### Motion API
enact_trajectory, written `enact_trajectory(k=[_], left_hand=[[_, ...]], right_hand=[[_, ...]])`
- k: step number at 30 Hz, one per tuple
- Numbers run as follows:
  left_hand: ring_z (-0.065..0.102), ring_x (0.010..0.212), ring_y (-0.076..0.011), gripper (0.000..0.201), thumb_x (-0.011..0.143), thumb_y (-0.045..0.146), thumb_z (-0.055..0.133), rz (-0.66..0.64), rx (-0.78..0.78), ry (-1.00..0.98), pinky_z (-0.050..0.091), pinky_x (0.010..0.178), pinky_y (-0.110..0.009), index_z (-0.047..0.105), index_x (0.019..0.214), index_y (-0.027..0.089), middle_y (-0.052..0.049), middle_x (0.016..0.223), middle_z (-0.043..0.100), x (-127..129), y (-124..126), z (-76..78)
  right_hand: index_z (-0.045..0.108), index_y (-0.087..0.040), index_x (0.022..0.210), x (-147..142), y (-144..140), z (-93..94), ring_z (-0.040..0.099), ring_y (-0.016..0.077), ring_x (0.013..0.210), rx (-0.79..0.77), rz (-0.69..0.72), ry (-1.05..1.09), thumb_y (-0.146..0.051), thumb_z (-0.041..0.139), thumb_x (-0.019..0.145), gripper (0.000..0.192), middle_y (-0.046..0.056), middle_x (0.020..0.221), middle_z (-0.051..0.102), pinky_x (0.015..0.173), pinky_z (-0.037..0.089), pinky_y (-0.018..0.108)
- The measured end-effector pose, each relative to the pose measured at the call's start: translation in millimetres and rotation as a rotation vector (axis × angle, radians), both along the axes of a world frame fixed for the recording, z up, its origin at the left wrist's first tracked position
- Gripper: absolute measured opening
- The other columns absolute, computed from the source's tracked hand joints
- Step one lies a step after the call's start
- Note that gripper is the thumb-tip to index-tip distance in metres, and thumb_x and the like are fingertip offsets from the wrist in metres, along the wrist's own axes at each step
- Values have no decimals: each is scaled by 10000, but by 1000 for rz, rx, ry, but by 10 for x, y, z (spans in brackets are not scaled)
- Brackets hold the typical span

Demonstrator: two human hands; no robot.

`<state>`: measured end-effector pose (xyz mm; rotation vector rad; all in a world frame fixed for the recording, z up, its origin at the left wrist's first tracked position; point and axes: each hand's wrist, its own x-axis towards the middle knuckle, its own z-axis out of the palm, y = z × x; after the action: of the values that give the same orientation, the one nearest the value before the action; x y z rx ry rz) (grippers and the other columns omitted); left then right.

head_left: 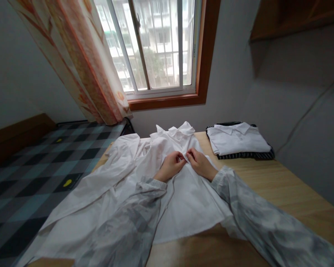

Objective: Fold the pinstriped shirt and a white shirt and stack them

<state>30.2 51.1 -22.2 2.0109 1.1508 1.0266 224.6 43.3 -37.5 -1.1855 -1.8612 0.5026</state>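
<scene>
shirt: white shirt (183, 193) flat on tabletop (281, 193), front edge between both hands
left hand (171, 165): fingers pinching front edge
right hand (200, 163): fingers pinching same edge, just right

A home bedroom: a checked bed (44, 163) beside a wooden desk (289, 193), a curtain (80, 63) at the window (158, 44).

A light wooden counter (289, 193) runs from the near edge to the far wall under the window. A white shirt (183, 200) lies spread open over its left and middle part, collar at the far end, one sleeve trailing off the left edge towards the bed (39, 167). At the far right of the counter, apart from the shirt, sits a folded pile (239, 141): a white collared garment on top of a dark striped one. The near right of the counter shows bare wood grain.
</scene>
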Motion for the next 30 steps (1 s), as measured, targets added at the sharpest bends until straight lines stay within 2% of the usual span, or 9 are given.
enact_trajectory(k=[4, 9, 17, 23, 30], left_hand=[[508, 663, -131, 51, 861, 229, 712, 23, 7, 46, 367, 646, -252, 680, 852, 190, 42, 698, 612, 24, -38, 47], [515, 659, -133, 111, 833, 219, 719, 19, 11, 49, 359, 644, -255, 668, 740, 187, 34, 666, 624, 39, -51, 77], [603, 693, -151, 249, 901, 420, 774, -23, -54, -105, 448, 655, -265, 784, 886, 172, -33, 808, 763, 16, -53, 98], [621, 658, -152, 347, 914, 517, 774, -36, -116, -196, 466, 603, -261, 782, 935, 171, -35, 790, 751, 16, -42, 98], [617, 601, -146, 356, 929, 529, 756, -47, -169, -202, 445, 565, -259, 793, 953, 176, -19, 718, 726, 20, -60, 126]], right_hand=[[578, -245, 1045, -5, -15, 10, 698, 274, 878, 15, -10, -36, -350, 476, 1105, 159, 84, 937, 731, 791, 446, 354], [587, -249, 1027, -6, -25, 15, 688, 252, 839, 9, -2, -37, -341, 501, 1104, 148, 66, 909, 730, 773, 450, 341], [593, -241, 1034, -18, -39, 13, 664, 246, 827, 12, -64, -42, -369, 528, 1088, 153, 61, 910, 717, 775, 433, 341], [618, -240, 1033, 4, -69, 71, 670, 254, 895, 41, -68, -34, -368, 542, 1080, 156, 63, 933, 722, 821, 445, 342], [610, -245, 950, 22, -59, 82, 649, 242, 826, 52, -40, -24, -387, 542, 1077, 202, 49, 878, 700, 774, 434, 344]])
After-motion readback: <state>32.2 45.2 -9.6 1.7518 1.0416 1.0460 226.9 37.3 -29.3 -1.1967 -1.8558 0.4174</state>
